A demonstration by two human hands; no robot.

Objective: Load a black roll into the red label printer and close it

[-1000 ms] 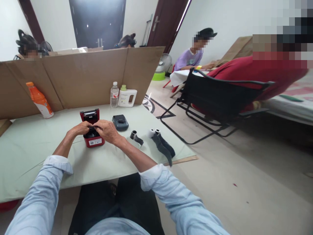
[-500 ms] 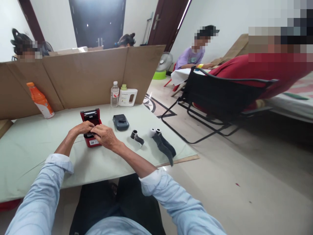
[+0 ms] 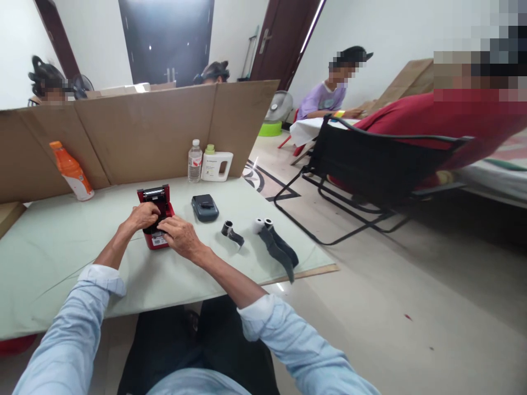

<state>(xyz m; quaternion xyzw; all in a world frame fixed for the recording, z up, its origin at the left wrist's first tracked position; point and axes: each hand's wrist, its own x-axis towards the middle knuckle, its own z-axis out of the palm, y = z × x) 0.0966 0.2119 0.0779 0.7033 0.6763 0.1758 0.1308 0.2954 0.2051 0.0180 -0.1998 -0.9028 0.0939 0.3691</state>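
On the table stands a small red label printer (image 3: 153,242) with its lid raised, its dark inside facing up. My left hand (image 3: 144,215) reaches over its left side, fingers curled down into the opening. From the right, my right hand (image 3: 180,235) has its bent fingertips at the printer's front right edge, close to the left fingers. What either hand pinches is hidden by the fingers. A dark grey boxy device (image 3: 205,208) sits to the right. Beyond it lie a short black ribbon roll (image 3: 233,235) and a pair of longer dark ribbon rolls (image 3: 276,247) with white cores.
A cardboard screen (image 3: 144,134) borders the table's far side. Before it stand an orange bottle (image 3: 73,171), a clear water bottle (image 3: 195,162) and a white jug (image 3: 216,166). To the right are a black folding chair (image 3: 362,164) and seated people; others sit behind the screen.
My left hand's fingers have shifted slightly within the opening, and the two hands' fingertips are a little farther apart. The view has tilted slightly; the objects on the table stay put.
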